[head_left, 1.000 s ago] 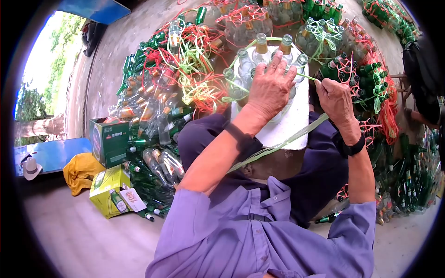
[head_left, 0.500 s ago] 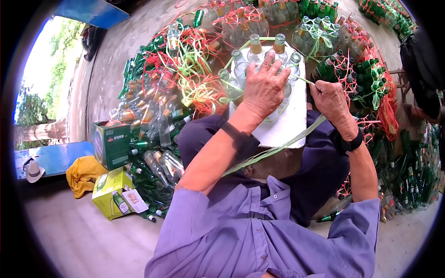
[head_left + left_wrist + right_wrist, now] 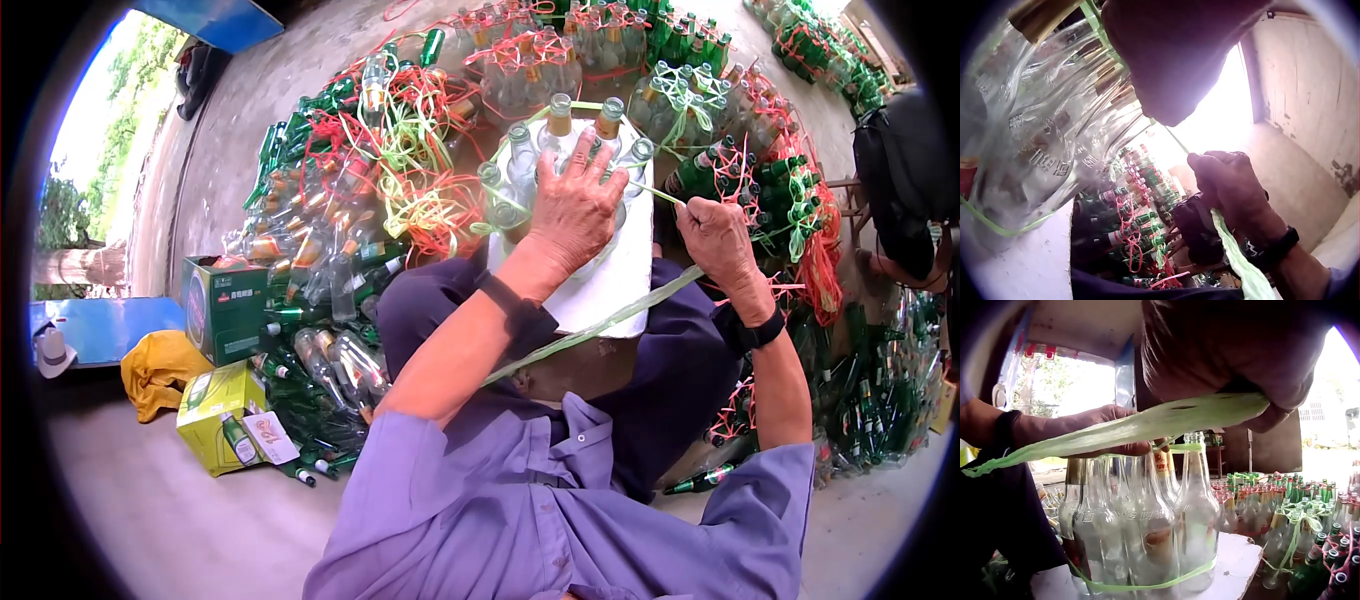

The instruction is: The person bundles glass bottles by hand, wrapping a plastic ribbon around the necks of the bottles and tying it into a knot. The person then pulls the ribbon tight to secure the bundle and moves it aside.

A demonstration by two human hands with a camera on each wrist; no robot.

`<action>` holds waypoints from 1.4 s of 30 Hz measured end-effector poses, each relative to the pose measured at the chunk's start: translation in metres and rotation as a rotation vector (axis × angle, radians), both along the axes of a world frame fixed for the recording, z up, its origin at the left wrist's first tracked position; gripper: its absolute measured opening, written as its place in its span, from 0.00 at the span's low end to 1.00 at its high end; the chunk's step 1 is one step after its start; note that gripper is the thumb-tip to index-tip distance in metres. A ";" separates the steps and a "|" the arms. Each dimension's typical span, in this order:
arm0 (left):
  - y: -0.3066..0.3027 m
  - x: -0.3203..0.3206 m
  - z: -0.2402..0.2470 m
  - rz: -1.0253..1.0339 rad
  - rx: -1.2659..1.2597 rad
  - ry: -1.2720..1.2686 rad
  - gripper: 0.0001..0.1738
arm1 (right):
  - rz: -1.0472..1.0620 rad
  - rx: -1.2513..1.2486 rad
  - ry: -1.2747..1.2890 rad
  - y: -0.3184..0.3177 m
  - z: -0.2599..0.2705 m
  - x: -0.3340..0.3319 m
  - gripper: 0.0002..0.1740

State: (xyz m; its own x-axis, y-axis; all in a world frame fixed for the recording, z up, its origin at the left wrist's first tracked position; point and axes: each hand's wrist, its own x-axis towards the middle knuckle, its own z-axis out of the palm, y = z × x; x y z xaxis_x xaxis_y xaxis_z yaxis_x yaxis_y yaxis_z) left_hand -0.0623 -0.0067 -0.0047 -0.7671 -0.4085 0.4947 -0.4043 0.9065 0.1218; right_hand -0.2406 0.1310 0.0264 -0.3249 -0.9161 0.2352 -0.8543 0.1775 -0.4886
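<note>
A cluster of clear glass bottles stands upright on a white board before the person's lap. Light green plastic strap circles the bottles low down, and more of it runs round their necks. My left hand rests over the bottle tops with its fingers spread. To the right of the bottles, my right hand grips the green strap, a thin taut length leading from it to the necks. The strap's loose tail crosses below the hands towards the left forearm.
Loose bottles lie piled at the left, under tangled red and green strap. A green carton and a yellow-green carton stand near them. Tied bottle bundles stand behind and to the right; more green bottles lie at right.
The head view has shifted slightly, so the bottles and hands appear lower. Both hands keep nearly the same places at the bottles, and the strap stays gripped in the right hand.
</note>
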 end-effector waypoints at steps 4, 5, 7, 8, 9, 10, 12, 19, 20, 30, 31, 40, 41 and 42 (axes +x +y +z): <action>-0.001 0.003 0.000 -0.007 -0.019 -0.010 0.17 | 0.128 -0.172 0.214 -0.012 0.010 -0.013 0.17; -0.002 0.003 -0.001 -0.014 -0.015 -0.012 0.18 | 0.131 -0.173 0.221 -0.017 0.013 -0.016 0.17; -0.002 0.002 -0.002 -0.015 -0.012 -0.006 0.18 | 0.133 -0.203 0.304 -0.027 0.019 -0.020 0.18; -0.003 0.003 -0.003 -0.018 -0.009 -0.006 0.18 | 0.136 -0.218 0.344 -0.033 0.022 -0.021 0.18; -0.003 0.003 -0.002 -0.013 -0.008 -0.005 0.18 | 0.153 -0.242 0.339 -0.039 0.024 -0.023 0.19; -0.004 0.003 -0.002 -0.018 -0.001 0.002 0.19 | 0.156 -0.240 0.339 -0.044 0.027 -0.024 0.19; -0.003 0.003 -0.004 -0.020 0.013 0.009 0.20 | 0.148 -0.242 0.283 -0.055 0.031 -0.024 0.18; -0.001 0.002 -0.001 -0.036 0.113 0.075 0.22 | 0.008 -0.132 0.049 -0.106 0.007 -0.042 0.19; -0.001 0.002 -0.001 -0.041 0.125 0.078 0.23 | -0.055 -0.036 -0.089 -0.111 0.003 -0.043 0.18; 0.000 0.002 0.004 -0.025 0.144 0.054 0.27 | -0.014 0.084 -0.883 -0.109 -0.094 -0.060 0.13; 0.000 0.002 0.003 -0.028 0.153 0.049 0.27 | -0.031 0.123 -0.862 -0.108 -0.094 -0.061 0.11; 0.053 0.062 0.028 -0.083 0.323 0.041 0.34 | 0.312 -0.273 -0.637 -0.122 -0.139 -0.075 0.08; 0.063 0.078 0.032 -0.077 0.325 -0.004 0.34 | 0.268 -0.255 -0.755 -0.118 -0.125 -0.065 0.07; 0.073 0.092 0.035 -0.070 0.328 -0.050 0.35 | 0.239 -0.228 -0.735 -0.118 -0.131 -0.066 0.07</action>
State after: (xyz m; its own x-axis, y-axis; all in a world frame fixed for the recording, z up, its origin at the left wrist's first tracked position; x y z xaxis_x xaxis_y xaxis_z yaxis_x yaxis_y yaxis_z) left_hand 0.0301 0.0662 0.0300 -0.8189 -0.4849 0.3071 -0.3548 0.8482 0.3933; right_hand -0.3070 0.0132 -0.1046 -0.2703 -0.9355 0.2274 -0.3027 -0.1416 -0.9425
